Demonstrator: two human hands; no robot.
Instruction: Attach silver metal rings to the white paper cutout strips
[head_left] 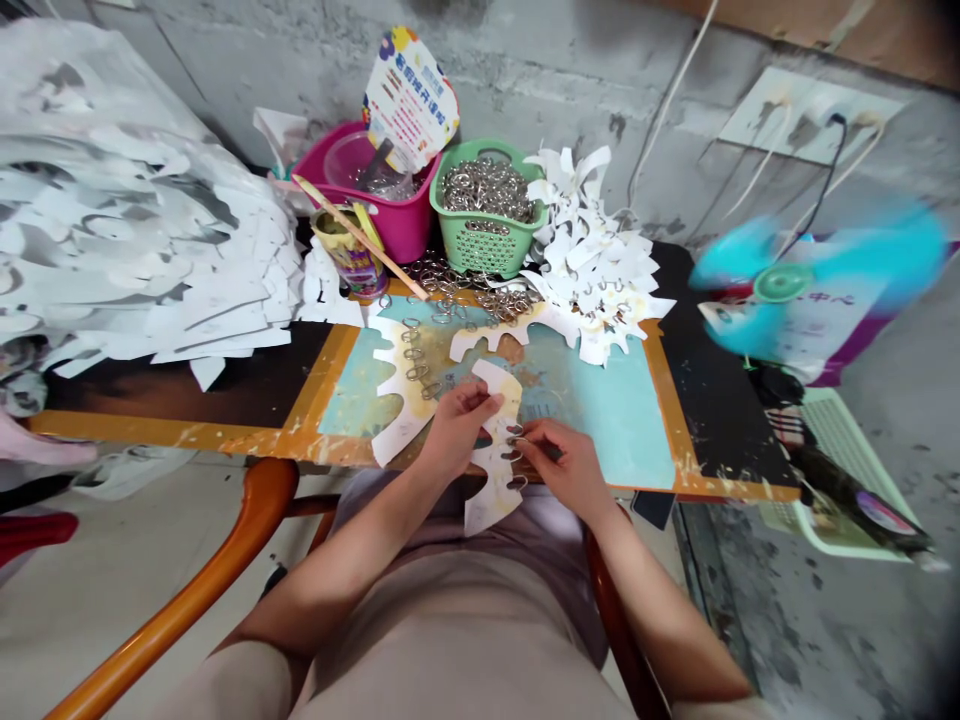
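Note:
My left hand (456, 425) pinches a white toothed cut-out piece (496, 490) at its upper part, over the table's front edge. At the right side of this piece, the fingers of my right hand (564, 462) are closed on a small metal ring (517, 442). Other rings show along the same edge, below the fingers. A second toothed piece (401, 425) lies to the left, with a row of metal rings (415, 365) on it. Behind my hands another white piece (491, 338) rests on the light blue mat (622, 420).
At the back stand a green basket (484, 245) full of rings, a pink basket (401, 225) and a can (352, 262) with a stick (360, 235) across it. White pieces are heaped left (187, 250) and right (592, 250). A blue fan (784, 283) is blurred at right.

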